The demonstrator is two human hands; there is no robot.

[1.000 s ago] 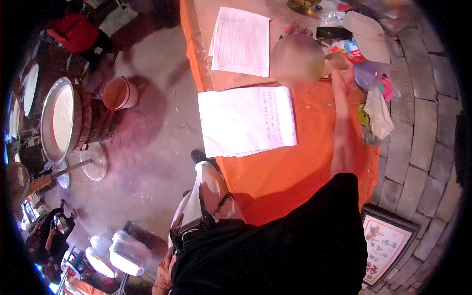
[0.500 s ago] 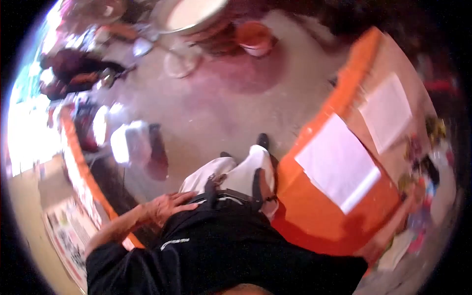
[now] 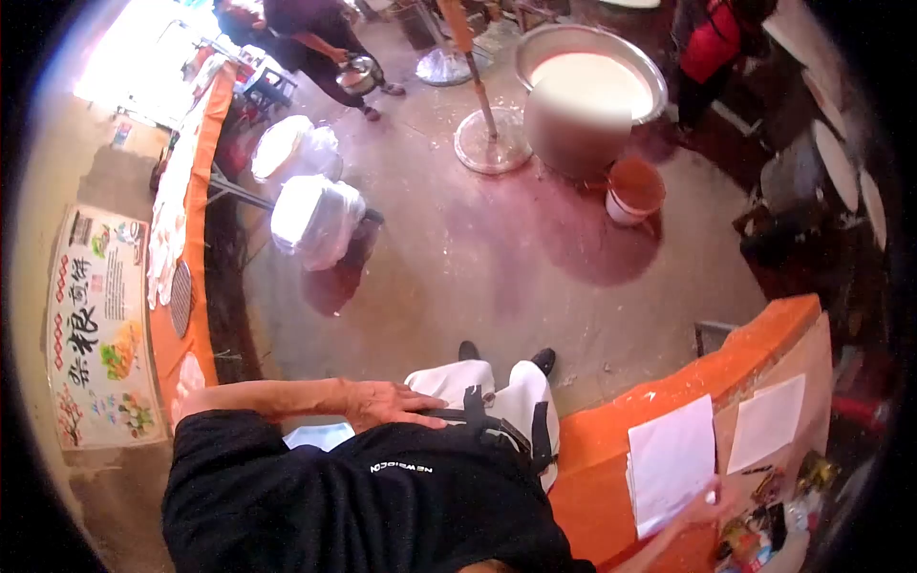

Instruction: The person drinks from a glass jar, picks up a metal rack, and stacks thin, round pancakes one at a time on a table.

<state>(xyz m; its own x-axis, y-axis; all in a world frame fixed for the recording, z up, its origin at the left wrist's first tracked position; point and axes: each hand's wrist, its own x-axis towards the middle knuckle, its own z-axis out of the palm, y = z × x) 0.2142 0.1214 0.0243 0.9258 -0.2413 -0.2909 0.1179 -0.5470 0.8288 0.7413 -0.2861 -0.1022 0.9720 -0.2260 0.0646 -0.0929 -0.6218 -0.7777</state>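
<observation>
Left hand (image 3: 387, 404) lies flat, open, on the waist. Right hand (image 3: 705, 503) rests on the paper stack (image 3: 671, 460) near the orange worktop (image 3: 611, 449) edge; grip cannot be determined. Open floor (image 3: 497, 258) lies ahead.

View swung left; right hand (image 3: 702, 506) now on papers (image 3: 671, 463)
</observation>
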